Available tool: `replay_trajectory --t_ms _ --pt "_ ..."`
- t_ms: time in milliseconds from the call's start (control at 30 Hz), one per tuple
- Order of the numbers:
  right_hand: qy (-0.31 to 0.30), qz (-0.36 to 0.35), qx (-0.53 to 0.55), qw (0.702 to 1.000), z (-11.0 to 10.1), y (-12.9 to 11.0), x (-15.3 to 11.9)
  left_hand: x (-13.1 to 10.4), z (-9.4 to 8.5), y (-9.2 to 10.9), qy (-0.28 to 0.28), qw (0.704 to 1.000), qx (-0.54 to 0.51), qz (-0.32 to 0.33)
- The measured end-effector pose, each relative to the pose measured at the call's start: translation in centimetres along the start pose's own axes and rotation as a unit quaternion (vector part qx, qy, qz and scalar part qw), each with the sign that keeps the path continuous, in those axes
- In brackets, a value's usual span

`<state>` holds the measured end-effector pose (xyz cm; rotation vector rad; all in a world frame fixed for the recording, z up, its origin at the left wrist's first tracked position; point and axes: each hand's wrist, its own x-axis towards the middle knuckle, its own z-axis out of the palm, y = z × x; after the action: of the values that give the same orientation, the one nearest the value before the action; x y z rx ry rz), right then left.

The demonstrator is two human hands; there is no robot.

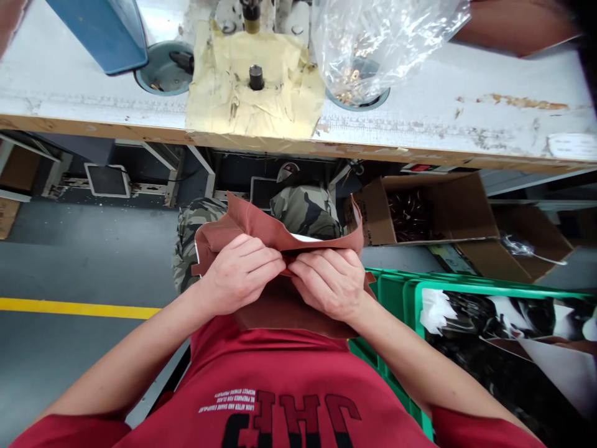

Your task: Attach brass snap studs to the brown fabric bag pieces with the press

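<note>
Panel of brown, leather-like material [280, 311] is held folded above the lap, between the red shirt [289, 367] and the camouflage trousers [305, 208]. Its long axis is laid roughly from nine to three o'clock; its raised, wavy edge is turned toward twelve, its lower edge toward six. The near fold is gripped from the nine o'clock side by the left hand [242, 274] and from the three o'clock side by the right hand [326, 280], both with fingers curled.

One panel and two hands are counted. From the panel, one bowl [156, 71] is seen at eleven o'clock and another bowl [366, 107] at one; between them one black metal post [255, 78] is ringed by a yellow covering [289, 112]. A green crate [466, 284] is placed between three and four o'clock.

The fingertips are hidden in the fold. The one o'clock bowl is partly covered by a clear plastic bag [392, 37], the crate is cut off by the frame, and its dark contents are hard to make out.
</note>
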<state>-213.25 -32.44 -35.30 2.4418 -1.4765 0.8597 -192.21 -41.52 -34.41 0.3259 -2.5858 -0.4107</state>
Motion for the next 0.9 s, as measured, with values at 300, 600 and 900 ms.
replay_trajectory --t_ms 300,600,900 --pt "-0.183 0.21 0.32 0.906 -6.1 5.6 11.1 8.8 -8.0 -2.8 -0.087 0.91 -0.297 -0.276" --pt "-0.222 0.277 0.539 0.764 -6.4 3.9 12.7 7.8 -10.6 -1.6 -0.074 0.839 -0.426 -0.331" --pt "-0.197 0.271 0.494 0.803 -4.0 1.8 10.6 4.8 -8.8 -1.2 -0.04 0.857 -0.414 -0.305"
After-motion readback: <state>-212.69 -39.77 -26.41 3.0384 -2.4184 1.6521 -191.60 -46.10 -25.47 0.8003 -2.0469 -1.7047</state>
